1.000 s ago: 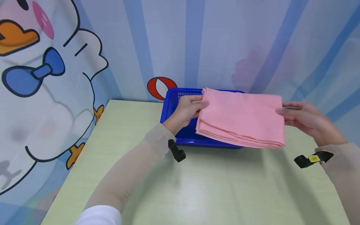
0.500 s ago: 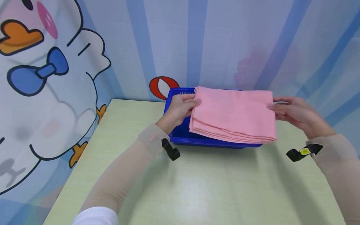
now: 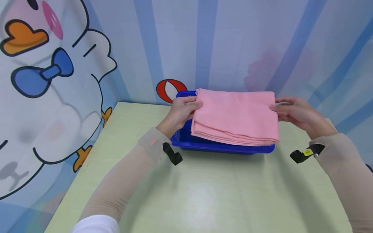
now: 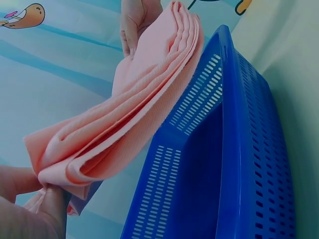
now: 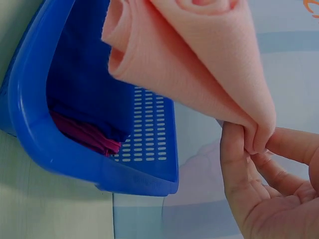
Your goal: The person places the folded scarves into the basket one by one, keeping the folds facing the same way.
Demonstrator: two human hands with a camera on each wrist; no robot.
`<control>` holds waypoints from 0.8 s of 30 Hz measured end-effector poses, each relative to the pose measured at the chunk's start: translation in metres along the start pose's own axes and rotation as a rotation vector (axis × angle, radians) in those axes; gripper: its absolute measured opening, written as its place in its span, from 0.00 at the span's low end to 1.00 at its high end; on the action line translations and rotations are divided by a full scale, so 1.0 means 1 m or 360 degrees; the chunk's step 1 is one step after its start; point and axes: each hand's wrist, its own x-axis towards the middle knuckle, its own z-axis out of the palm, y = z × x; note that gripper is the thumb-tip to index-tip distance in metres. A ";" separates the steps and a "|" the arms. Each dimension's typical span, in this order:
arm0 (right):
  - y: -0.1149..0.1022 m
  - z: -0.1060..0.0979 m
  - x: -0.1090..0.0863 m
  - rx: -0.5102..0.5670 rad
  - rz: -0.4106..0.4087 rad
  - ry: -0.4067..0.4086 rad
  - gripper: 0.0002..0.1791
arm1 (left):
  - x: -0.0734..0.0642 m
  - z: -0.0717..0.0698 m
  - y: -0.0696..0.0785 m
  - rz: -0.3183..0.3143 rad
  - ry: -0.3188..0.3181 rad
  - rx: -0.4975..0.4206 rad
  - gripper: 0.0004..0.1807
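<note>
A folded pink cloth (image 3: 236,116), several layers thick, is held up level over the blue plastic basket (image 3: 221,148). My left hand (image 3: 177,113) pinches its left edge between thumb and fingers. At the opposite edge, my right hand (image 3: 301,116) pinches the cloth the same way. Seen from the left wrist, the layered folds hang above the basket's rim (image 4: 230,124). In the right wrist view, the basket holds a dark blue folded cloth (image 5: 92,84) with a magenta cloth (image 5: 82,130) showing beneath it. The pink cloth hides most of the basket's inside from the head view.
The basket stands at the back of a pale wooden table (image 3: 204,191), close to a blue striped backdrop (image 3: 233,48). A cartoon duck print (image 3: 58,106) covers the left side. Dark wrist-worn cameras sit on both sleeves.
Both hands have carried the pink cloth leftward, from partly beyond the basket's right side to more squarely over it. Their pinch on it looks the same.
</note>
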 end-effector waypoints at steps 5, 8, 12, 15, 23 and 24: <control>-0.003 0.005 0.005 0.0005 -0.0005 0.0005 0.27 | 0.001 -0.005 0.000 0.0000 0.0014 -0.0003 0.27; -0.004 0.007 0.008 0.0000 0.0000 -0.0004 0.26 | 0.002 -0.007 0.000 -0.0001 0.0020 0.0005 0.27; -0.004 0.010 0.012 -0.0030 0.0005 -0.0017 0.27 | 0.003 -0.009 -0.001 -0.0007 0.0044 0.0020 0.27; -0.004 0.013 0.016 -0.0058 -0.0001 -0.0016 0.30 | 0.003 -0.011 -0.001 -0.0015 0.0069 0.0035 0.27; 0.000 0.016 0.025 -0.0145 0.0002 -0.0037 0.35 | 0.005 -0.012 -0.004 -0.0065 0.0138 0.0120 0.27; 0.000 0.017 0.026 -0.0153 0.0003 -0.0038 0.35 | 0.006 -0.012 -0.004 -0.0071 0.0144 0.0130 0.27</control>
